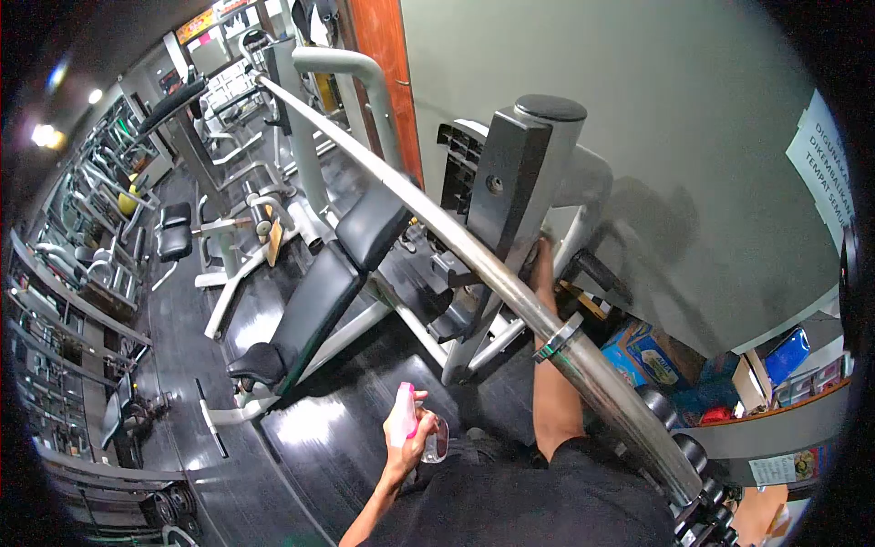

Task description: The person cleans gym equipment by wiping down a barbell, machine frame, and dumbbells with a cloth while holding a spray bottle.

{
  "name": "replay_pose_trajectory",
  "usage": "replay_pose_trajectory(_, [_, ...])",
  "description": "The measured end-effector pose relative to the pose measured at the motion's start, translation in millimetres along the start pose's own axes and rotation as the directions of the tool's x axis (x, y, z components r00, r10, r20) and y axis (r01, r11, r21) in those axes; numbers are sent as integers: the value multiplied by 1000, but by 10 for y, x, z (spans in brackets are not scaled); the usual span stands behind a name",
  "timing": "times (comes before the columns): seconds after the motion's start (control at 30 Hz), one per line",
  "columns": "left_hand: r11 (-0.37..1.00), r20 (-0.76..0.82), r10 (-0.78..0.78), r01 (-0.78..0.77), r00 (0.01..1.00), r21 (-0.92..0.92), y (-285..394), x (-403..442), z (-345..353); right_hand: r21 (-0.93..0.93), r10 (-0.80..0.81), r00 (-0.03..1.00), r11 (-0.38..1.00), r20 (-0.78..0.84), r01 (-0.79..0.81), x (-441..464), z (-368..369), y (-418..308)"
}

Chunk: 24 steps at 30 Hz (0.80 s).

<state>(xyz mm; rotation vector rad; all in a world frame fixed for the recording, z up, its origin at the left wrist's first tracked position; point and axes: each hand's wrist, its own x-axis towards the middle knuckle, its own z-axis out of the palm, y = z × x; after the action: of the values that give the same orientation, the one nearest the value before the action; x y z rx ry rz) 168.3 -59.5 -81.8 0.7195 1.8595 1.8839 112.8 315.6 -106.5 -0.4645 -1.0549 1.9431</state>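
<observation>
Low in the middle of the view, my left hand point(407, 439) is closed around a spray bottle point(437, 444) with a pink top and a clear body. My right arm reaches forward under the long metal barbell point(437, 219). At its far end, beside the bench's grey and black upright point(518, 173), my right hand point(544, 251) is mostly hidden and its fingers cannot be made out. The barbell lies across the rack above a black padded bench point(314, 305).
Gym machines point(223, 237) and a yellow ball point(130, 195) stand at the left. Dumbbells point(690, 451) are at the lower right. Boxes point(643, 354) sit by the grey wall point(602, 64), beside a shelf point(775, 427). A paper sign point(820, 169) hangs at the right.
</observation>
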Motion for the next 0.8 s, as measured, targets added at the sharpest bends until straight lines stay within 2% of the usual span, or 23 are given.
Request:
replay_pose_trajectory(0.03, [1000, -12, -10, 10, 1000, -18, 20, -11, 11, -13, -10, 996, 1000, 91, 11, -41, -152, 238])
replay_pose_trajectory(0.07, [1000, -8, -16, 15, 1000, -15, 35, -25, 4, -88, -4, 995, 996, 99, 13, -93, -332, 504])
replay_pose_trajectory(0.1, [1000, -4, -16, 16, 1000, -13, 48, -32, -8, -238, -6, 998, 971, 63, 21, -187, -586, 879])
replay_pose_trajectory(0.13, [1000, -7, -14, 13, 1000, -16, 57, -37, 0, -414, -15, 999, 910, 28, 25, -268, -870, 1317])
replay_pose_trajectory(0.2, [987, -54, -43, 34, 998, -158, 66, -60, 29, -736, 1, 999, 676, -47, -35, -440, -1527, 2182])
replay_pose_trajectory(0.23, [987, -54, -41, 32, 998, -159, 70, -64, 26, -814, 31, 996, 574, -89, -91, -550, -1773, 2460])
replay_pose_trajectory(0.27, [992, -34, -34, 29, 999, -121, 76, -57, 16, -813, 28, 996, 575, -87, -88, -674, -1779, 2451])
replay_pose_trajectory(0.33, [996, -10, -26, 25, 1000, -83, 93, -27, -3, -802, 145, 940, 492, -308, -339, -931, -1629, 2252])
replay_pose_trajectory(0.37, [999, 11, -11, 11, 1000, -48, 112, -18, -9, -803, 142, 940, 491, -311, -340, -1027, -1464, 2046])
replay_pose_trajectory(0.43, [1000, 33, 1, -1, 999, -17, 140, -4, -3, -724, -38, 920, 630, -390, -281, -1190, -987, 1526])
replay_pose_trajectory(0.47, [1000, 39, 6, -6, 999, -4, 151, 8, 0, -807, -168, 943, 572, -288, -145, -1190, -889, 1424])
replay_pose_trajectory(0.57, [1000, 33, -2, 2, 999, -8, 116, 4, 26, -572, -95, 958, 816, -272, -82, -1629, 363, 76])
replay_pose_trajectory(0.6, [1000, 16, -10, 10, 1000, -28, 97, 7, 39, -645, -273, 951, 755, -146, 118, -1641, 448, 125])
replay_pose_trajectory(0.63, [1000, 20, -11, 11, 1000, -28, 88, 11, 46, -689, -433, 901, 656, -7, 310, -1648, 485, 151])
replay_pose_trajectory(0.67, [1000, 52, -8, 7, 999, 6, 85, 4, 49, -738, -604, 737, 340, 303, 583, -1544, 329, 356])
replay_pose_trajectory(0.73, [999, 87, -5, 1, 996, 40, 72, -6, 66, -790, -595, 771, 352, 225, 502, -1636, 260, 665])
replay_pose_trajectory(0.8, [998, 58, -20, 23, 998, -58, 62, 13, 124, -819, -526, 823, 361, 215, 445, -1758, -8, 1023])
